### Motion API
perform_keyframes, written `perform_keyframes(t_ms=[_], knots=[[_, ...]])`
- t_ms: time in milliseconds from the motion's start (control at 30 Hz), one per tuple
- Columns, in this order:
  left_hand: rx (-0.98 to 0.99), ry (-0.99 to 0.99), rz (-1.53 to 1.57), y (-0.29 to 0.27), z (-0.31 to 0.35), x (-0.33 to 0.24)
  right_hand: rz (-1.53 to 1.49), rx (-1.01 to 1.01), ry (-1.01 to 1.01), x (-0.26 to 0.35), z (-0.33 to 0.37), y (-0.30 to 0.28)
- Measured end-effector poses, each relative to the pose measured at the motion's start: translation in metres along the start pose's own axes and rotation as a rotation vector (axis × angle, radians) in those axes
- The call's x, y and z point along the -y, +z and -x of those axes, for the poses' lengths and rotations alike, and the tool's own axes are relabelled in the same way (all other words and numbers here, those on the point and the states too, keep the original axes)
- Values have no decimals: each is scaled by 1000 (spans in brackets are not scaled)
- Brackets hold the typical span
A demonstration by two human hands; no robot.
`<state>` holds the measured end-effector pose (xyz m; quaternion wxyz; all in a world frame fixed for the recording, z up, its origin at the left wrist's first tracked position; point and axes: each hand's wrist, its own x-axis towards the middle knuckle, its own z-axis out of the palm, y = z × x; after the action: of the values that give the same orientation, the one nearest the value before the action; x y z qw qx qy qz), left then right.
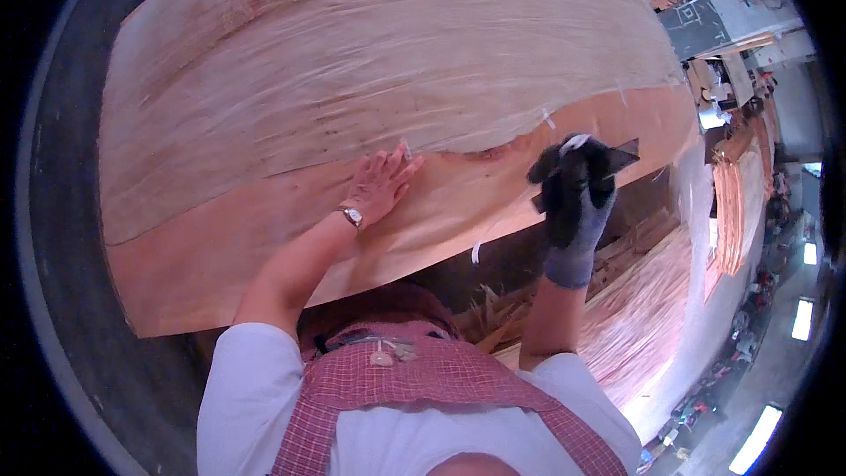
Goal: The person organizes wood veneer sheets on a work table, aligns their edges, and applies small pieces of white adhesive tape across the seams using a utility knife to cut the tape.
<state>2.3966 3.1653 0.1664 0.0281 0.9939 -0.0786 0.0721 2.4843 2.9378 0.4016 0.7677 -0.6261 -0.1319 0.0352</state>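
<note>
My bare left hand (381, 185), with a watch (351, 215) on the wrist, lies flat with fingers spread on an orange-brown wood veneer sheet (308, 203). Its fingertips reach the seam with a paler, wrinkled veneer sheet (397, 53) beyond. A small whitish strip (405, 149) shows at those fingertips. My right hand (573, 194), in a grey and black glove, is closed round a dark flat blade (624, 155) with an angled end, above the orange sheet's right part. At its fingers is a white strip (575, 143), perhaps tape. Another white strip (548, 118) sits near the seam.
A white strip (476, 253) hangs at the orange sheet's near edge. Below right lie torn veneer scraps (493, 308) and a broad pinkish veneer stack (634, 300). Bundled veneer strips (729, 211) stand farther right. A grey board (696, 25) is at the far right corner.
</note>
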Motion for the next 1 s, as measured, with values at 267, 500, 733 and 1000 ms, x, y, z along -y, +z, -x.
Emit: perform_keyframes(t_ms=[267,500,733,1000], knots=[[37,-103,376,-20,32,-26,17,-479,76,-61,53,-86],[146,184,481,-34,97,-44,13,-883,170,-139,150,-192],[141,252,458,-22,97,-60,72,-1315,-75,-87,293,-361],[19,156,423,-25,104,-37,301,-695,-52,-47,236,-169]])
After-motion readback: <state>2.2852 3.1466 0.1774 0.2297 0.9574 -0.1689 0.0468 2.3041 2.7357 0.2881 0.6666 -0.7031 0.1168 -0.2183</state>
